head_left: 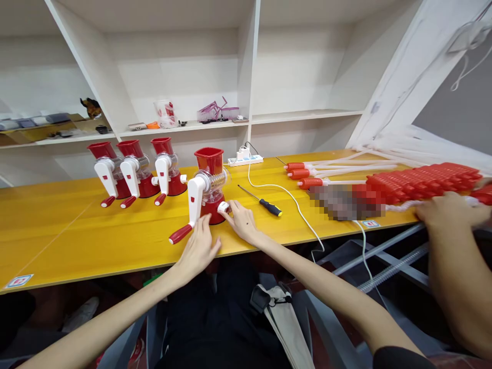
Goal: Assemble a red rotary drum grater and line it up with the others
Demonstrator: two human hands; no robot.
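A red and white hand-crank grater (206,187) stands on the yellow table (77,230) in front of me, its white crank with a red knob pointing down to the left. My left hand (199,247) lies open against its base below the crank. My right hand (241,220) pinches the small white knob (223,207) at the base's right side. Three more such graters (134,171) stand in a row behind, to the left.
A screwdriver (265,203) with a black and yellow handle lies right of the grater. A white cable (292,200) runs from a power strip (245,160) over the table edge. Red and white parts (418,182) are piled at right, where another person's hand (449,211) rests. Shelves stand behind.
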